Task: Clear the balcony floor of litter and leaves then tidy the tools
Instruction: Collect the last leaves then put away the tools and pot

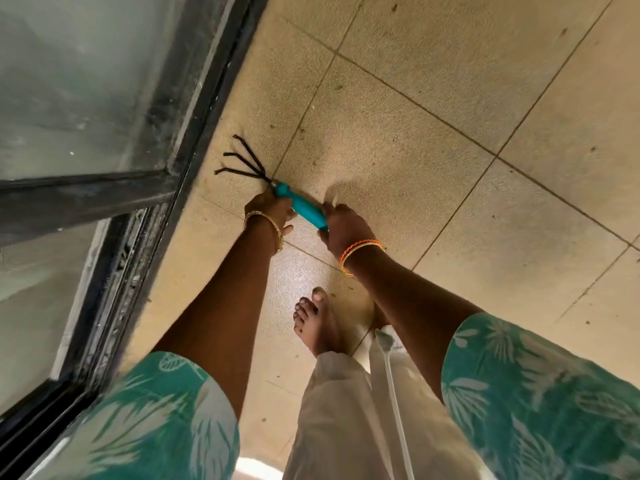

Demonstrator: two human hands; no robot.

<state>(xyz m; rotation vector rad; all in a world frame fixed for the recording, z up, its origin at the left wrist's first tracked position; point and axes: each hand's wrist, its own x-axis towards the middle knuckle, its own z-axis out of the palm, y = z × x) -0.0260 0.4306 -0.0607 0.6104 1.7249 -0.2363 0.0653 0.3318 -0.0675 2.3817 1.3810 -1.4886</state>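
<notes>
A small hand rake (301,205) with a teal handle and three black prongs (242,161) hangs over the beige tiled floor (433,150). My left hand (268,209) grips the handle's front end near the prongs. My right hand (343,228) grips the handle's rear end. The prongs point toward the dark window frame on the left. Small dark specks of dirt dot the tiles.
A dark metal sliding-door frame and track (145,237) with glass panes runs along the left. My bare foot (318,320) stands on the tiles below the hands. A white stick-like tool (391,375) leans beside my leg.
</notes>
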